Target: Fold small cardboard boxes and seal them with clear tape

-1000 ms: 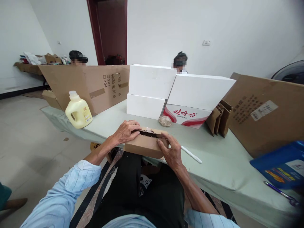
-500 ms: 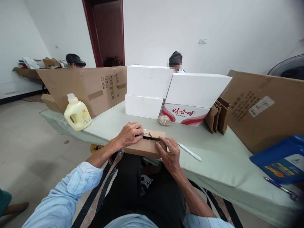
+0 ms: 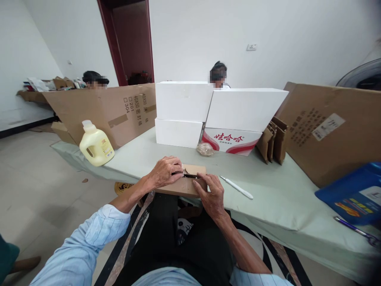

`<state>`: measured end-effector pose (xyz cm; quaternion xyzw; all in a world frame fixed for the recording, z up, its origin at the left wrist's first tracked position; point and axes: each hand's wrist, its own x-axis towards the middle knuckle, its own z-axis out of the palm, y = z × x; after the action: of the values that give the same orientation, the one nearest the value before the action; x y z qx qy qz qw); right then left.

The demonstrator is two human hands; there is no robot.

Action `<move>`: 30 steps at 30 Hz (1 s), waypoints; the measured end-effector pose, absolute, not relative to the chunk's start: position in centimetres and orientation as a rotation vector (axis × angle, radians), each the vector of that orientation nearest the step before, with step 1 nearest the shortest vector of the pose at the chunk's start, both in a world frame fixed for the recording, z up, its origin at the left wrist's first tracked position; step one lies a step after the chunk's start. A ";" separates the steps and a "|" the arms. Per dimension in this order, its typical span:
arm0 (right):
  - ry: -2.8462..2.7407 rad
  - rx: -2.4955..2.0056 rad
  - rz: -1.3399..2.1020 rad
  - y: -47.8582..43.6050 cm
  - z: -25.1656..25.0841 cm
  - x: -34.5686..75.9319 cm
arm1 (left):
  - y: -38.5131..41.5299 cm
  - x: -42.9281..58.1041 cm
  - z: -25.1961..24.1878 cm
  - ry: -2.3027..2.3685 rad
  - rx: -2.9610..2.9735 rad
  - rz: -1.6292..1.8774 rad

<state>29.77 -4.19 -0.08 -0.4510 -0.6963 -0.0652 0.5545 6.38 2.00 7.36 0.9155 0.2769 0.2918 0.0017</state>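
Observation:
A small brown cardboard box (image 3: 181, 186) lies at the table's front edge, just above my lap. Across its top runs a thin dark strip (image 3: 190, 176), with a torn-looking patch of board behind it; what kind of thing the strip is I cannot make out. My left hand (image 3: 166, 171) pinches the strip's left end, knuckles up. At the other end, the thumb and fingertips of my right hand (image 3: 212, 192) close on the strip, low against the box top. A white slim-handled scalpel-like knife (image 3: 237, 187) lies on the table to the right of my right hand.
White boxes (image 3: 183, 101) and a red-printed carton (image 3: 230, 142) stand behind a crumpled clear bundle (image 3: 205, 149). Large cartons (image 3: 119, 115) flank the table (image 3: 276, 190). A yellow jug (image 3: 97, 145), blue container (image 3: 354, 194) and pen (image 3: 353, 227) sit nearer. Two people are beyond.
My left hand has slid slightly right along the strip, so less of it shows between my hands. The view has shifted a little; the knife lies still.

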 end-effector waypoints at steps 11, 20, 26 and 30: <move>-1.647 -1.062 -0.129 -4.5 0.1 29.7 | 1.7 7.2 8.0 0.982 2.442 0.942; -1.644 -1.059 -0.130 -4.8 0.0 29.6 | 1.9 7.5 9.1 1.000 2.260 0.865; -1.636 -1.053 -0.153 -4.8 -0.2 29.4 | 2.2 7.3 10.2 1.037 2.069 0.840; -1.643 -1.033 -0.158 -4.9 -0.1 29.4 | 3.8 7.2 10.6 1.068 1.871 0.846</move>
<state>29.44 -4.86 -0.05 -0.4385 -0.6977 -0.0672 0.5625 7.16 3.83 10.60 0.7401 0.4226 0.3347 0.4019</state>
